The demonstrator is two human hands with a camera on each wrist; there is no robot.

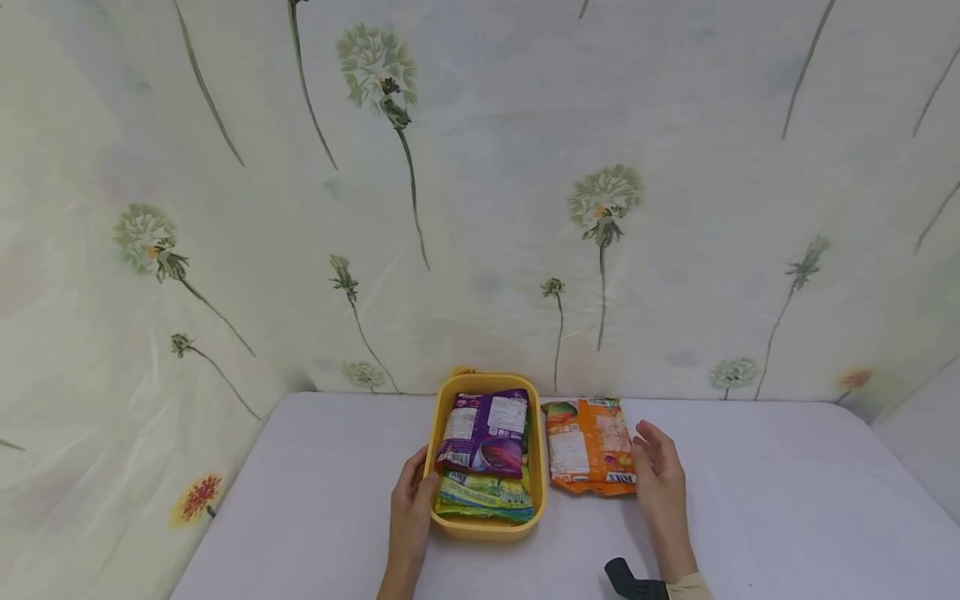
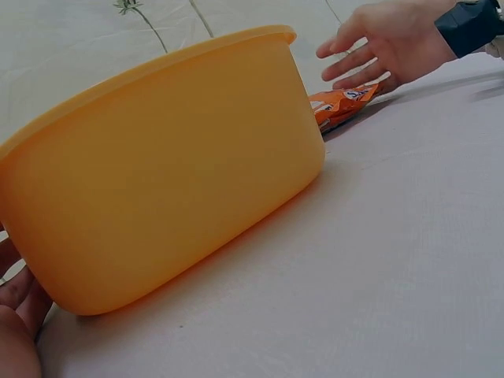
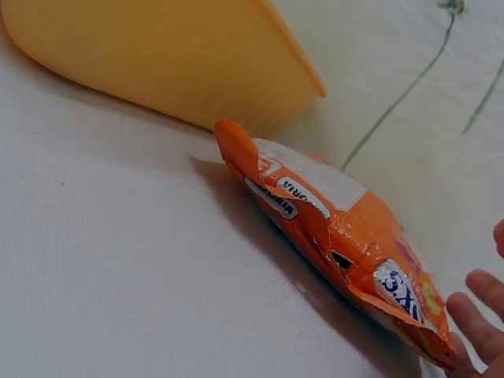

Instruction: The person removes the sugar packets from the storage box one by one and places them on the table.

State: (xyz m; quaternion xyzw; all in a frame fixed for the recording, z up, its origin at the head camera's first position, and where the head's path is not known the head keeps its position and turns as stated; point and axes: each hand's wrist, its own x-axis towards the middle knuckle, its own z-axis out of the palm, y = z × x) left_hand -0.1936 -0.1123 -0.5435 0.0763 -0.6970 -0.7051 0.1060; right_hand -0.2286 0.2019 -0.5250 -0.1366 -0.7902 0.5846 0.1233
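Observation:
A yellow plastic tub (image 1: 541,500) stands on the table, holding a purple packet (image 1: 480,433) that lies over a yellow-green packet (image 1: 483,497). My left hand (image 1: 411,508) rests against the tub's left outer wall, with the thumb near the rim; in the left wrist view its fingers (image 2: 17,290) lie below the rim, outside the wall. Just right of the tub, an orange packet (image 1: 588,446) lies flat on the table. Beside its right edge is my right hand (image 1: 662,479), fingers loosely extended and fingertips right at the packet's end in the right wrist view.
A white cloth (image 1: 772,500) covers the table. Behind it rises a pale sheet with a dandelion print (image 1: 480,208), close to the tub's far end. A dark strap (image 1: 633,581) sits at my right wrist.

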